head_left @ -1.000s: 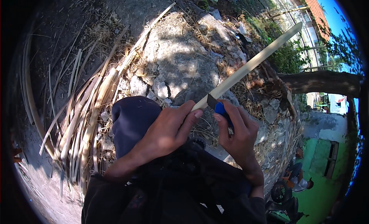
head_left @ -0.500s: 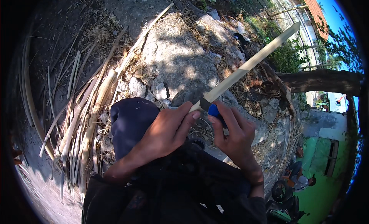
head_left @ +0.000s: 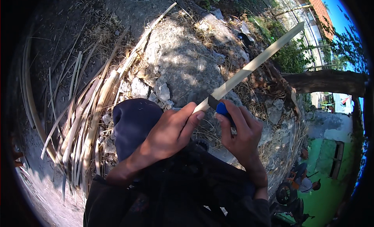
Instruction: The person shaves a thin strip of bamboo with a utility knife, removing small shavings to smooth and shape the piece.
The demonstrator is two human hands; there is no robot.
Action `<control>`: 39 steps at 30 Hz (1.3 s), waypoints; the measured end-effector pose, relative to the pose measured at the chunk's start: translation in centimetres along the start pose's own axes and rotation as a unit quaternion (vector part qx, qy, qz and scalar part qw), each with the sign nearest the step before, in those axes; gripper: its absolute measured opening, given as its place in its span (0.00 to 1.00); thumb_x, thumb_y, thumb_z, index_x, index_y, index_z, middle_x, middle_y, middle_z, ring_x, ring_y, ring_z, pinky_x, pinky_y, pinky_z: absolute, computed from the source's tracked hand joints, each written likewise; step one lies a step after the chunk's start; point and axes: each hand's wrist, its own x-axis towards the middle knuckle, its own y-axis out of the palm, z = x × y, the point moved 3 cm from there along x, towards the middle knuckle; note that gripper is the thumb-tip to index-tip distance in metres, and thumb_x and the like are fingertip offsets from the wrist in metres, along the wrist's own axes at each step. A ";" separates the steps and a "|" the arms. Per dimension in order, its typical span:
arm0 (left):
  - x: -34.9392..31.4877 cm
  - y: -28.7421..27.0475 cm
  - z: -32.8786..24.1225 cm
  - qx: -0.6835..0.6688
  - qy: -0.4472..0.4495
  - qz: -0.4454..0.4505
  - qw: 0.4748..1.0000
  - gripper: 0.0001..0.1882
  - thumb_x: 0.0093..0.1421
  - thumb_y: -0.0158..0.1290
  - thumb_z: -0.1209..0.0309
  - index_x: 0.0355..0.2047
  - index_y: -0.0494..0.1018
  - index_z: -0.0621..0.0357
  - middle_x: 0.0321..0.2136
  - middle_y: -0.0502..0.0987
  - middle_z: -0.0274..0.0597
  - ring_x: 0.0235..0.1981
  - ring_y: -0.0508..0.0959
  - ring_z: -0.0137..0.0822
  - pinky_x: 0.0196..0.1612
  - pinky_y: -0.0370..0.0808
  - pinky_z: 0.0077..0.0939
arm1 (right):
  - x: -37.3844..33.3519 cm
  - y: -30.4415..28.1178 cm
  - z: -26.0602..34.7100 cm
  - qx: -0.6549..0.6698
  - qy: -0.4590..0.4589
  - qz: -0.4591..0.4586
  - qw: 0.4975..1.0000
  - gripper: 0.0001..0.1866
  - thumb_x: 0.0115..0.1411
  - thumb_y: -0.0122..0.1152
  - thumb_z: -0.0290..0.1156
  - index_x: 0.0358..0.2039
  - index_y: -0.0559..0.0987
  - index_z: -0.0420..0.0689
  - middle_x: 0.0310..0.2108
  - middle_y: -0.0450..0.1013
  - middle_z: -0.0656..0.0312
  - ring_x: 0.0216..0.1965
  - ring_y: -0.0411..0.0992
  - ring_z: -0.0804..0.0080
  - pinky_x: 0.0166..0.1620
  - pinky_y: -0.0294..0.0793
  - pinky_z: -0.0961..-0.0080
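Observation:
A long, pale bamboo strip (head_left: 257, 62) slants up to the right from my left hand (head_left: 169, 127). My left thumb and fingers are closed around its near end. My right hand (head_left: 243, 133) is closed on the blue handle of a knife (head_left: 221, 108). The knife's dark, short blade lies across the strip, touching it a little beyond my left fingers. Most of the handle is hidden inside my right palm. The strip's far end is cut at a slant.
A pile of bamboo strips and canes (head_left: 83, 129) lies on the ground at left. Broken stones (head_left: 161, 90) and a large rock (head_left: 183, 63) are ahead. At right are a tree trunk (head_left: 327, 82), a green wall (head_left: 319, 168), a motorcycle (head_left: 286, 207) and a seated person (head_left: 307, 184).
My right hand and the knife have moved slightly right, away from my left hand, along the strip. The left hand and the strip stay nearly in place.

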 end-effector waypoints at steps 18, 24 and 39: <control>0.5 0.3 0.8 -0.083 -0.184 0.081 0.976 0.15 0.78 0.45 0.66 0.37 0.72 0.64 0.16 0.66 0.38 0.18 0.64 0.25 0.24 0.62 0.29 | -0.3 -0.9 -2.8 0.388 0.240 -0.070 0.887 0.19 0.64 0.71 0.32 0.50 0.74 0.38 0.31 0.73 0.67 0.27 0.66 0.87 0.32 0.65 0.87; 1.2 1.8 -1.2 0.060 -0.116 0.112 0.985 0.13 0.75 0.49 0.67 0.38 0.73 0.67 0.16 0.68 0.42 0.17 0.67 0.29 0.23 0.62 0.32 | -0.2 -0.6 -4.9 0.484 0.252 -0.118 0.829 0.21 0.61 0.73 0.25 0.51 0.74 0.40 0.35 0.75 0.69 0.25 0.62 0.94 0.27 0.57 0.91; 12.0 9.6 -8.4 0.225 0.066 0.254 0.938 0.15 0.77 0.45 0.62 0.43 0.72 0.63 0.22 0.72 0.50 0.24 0.76 0.47 0.31 0.70 0.42 | 0.5 -12.0 -8.1 0.538 0.152 -0.316 0.766 0.12 0.69 0.67 0.31 0.49 0.82 0.39 0.35 0.82 0.61 0.30 0.75 0.86 0.31 0.70 0.87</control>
